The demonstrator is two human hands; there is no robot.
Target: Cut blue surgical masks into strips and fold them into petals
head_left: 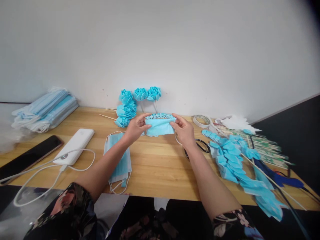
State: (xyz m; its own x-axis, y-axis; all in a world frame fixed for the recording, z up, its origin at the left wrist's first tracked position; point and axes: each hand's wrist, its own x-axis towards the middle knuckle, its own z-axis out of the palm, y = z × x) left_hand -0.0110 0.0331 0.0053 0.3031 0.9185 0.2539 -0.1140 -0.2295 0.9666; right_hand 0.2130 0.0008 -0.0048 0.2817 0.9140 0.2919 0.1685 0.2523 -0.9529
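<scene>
Between my two hands a piece of light blue mask fabric (pixel 160 126) is stretched above the table, with a row of pleats along its top edge. My left hand (pixel 137 126) pinches its left end and my right hand (pixel 183 129) pinches its right end. Under my left forearm lies a flat blue face mask (pixel 118 156) with white ear loops. Behind the fabric, blue flowers on sticks (pixel 153 94) lean against the wall, and more blue flowers (pixel 126 111) are heaped to their left. Black-handled scissors (pixel 203 145) lie partly hidden by my right hand and wrist.
On the left are stacked masks (pixel 47 108), a phone (pixel 31 155) and a white power bank (pixel 76 146) with a looping cable. To the right lie a tape roll (pixel 202 121), pleated blue strips (pixel 231 163), packaged sticks (pixel 268 150) and a blue-handled tool (pixel 282 178) with a cord.
</scene>
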